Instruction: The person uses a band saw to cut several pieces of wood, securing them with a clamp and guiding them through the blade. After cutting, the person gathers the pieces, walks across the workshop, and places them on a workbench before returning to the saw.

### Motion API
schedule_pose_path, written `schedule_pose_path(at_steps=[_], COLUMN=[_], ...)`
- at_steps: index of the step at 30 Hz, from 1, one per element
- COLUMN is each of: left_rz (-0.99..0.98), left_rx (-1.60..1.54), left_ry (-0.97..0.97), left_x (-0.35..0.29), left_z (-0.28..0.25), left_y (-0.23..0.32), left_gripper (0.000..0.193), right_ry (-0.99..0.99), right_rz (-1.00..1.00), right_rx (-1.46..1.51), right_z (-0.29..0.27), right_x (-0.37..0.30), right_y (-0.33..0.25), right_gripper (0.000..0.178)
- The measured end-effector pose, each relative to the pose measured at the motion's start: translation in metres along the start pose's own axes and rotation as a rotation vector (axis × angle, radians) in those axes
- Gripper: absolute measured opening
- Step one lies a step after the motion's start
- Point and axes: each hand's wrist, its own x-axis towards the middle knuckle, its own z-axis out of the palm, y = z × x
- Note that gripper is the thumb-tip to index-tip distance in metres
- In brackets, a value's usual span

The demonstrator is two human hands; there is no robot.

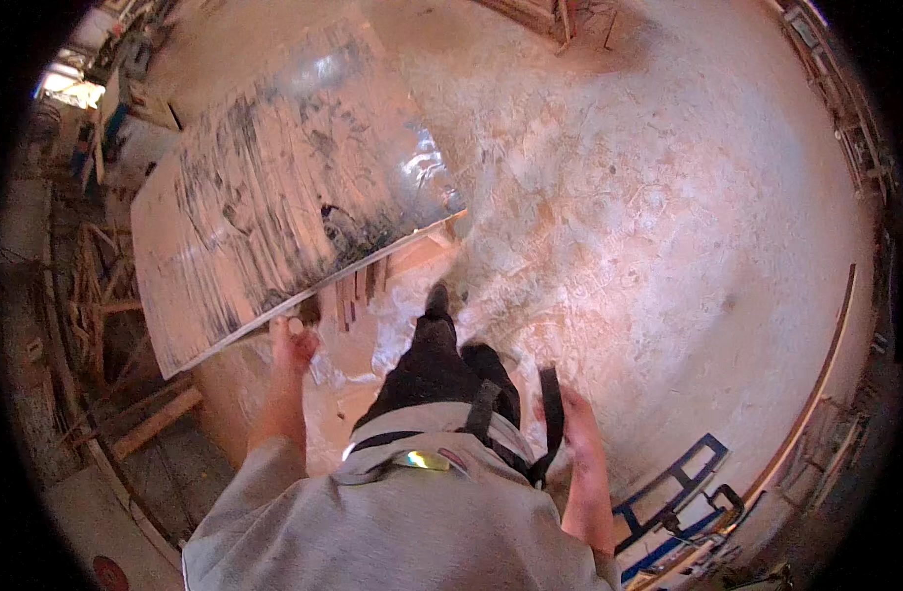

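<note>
Scuffed pale board [274, 187] held at its edge by left hand [294, 343]; right hand [576, 419] empty, open.

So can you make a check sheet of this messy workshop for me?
Surface: dusty floor strewn with sawdust and shavings.
Job's things: big scuffed board, tilted, its lower edge gripped by the left hand.
Clutter: wood strips under the board; crumpled plastic sheet; blue metal frame at right.
Grippers: left hand closed on the board; right hand by a black strap, grip unclear.
Cables: nothing seen.
Surroundings: wooden racks at left.
</note>
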Motion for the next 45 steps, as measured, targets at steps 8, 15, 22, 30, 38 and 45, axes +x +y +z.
schedule_pose_path(at_steps=[8, 15, 22, 30, 38, 45], left_rz=[-0.131, 0.005, -0.017, -0.01, -0.157, -0.102], left_rx=[-0.48, -0.762, -0.698, -0.575, -0.692, -0.582], left_ry=[0.222, -0.059, 0.149, 0.341, 0.117, 0.465], left_x=[0.08, 0.058, 0.047, 0.021, -0.065, -0.082], left_z=[-0.027, 0.035, 0.067, 0.104, 0.318, 0.388], left_y=[0.055, 0.028, 0.035, 0.008, -0.075, -0.05], left_gripper=[0.08, 0.064, 0.07, 0.064, 0.063, 0.06], right_ry=[-0.209, -0.154, -0.267, -0.391, -0.673, -0.647], right_rz=[0.088, 0.125, 0.153, 0.211, 0.395, 0.417], right_rx=[0.367, 0.335, -0.043, -0.147, 0.013, -0.126], right_z=[0.165, 0.205, 0.188, 0.234, 0.287, 0.326], right_x=[0.173, 0.266, 0.315, 0.437, 0.518, 0.541], right_y=[-0.143, -0.197, -0.274, -0.361, -0.418, -0.469], right_gripper=[0.067, 0.08, 0.091, 0.083, 0.066, 0.079])
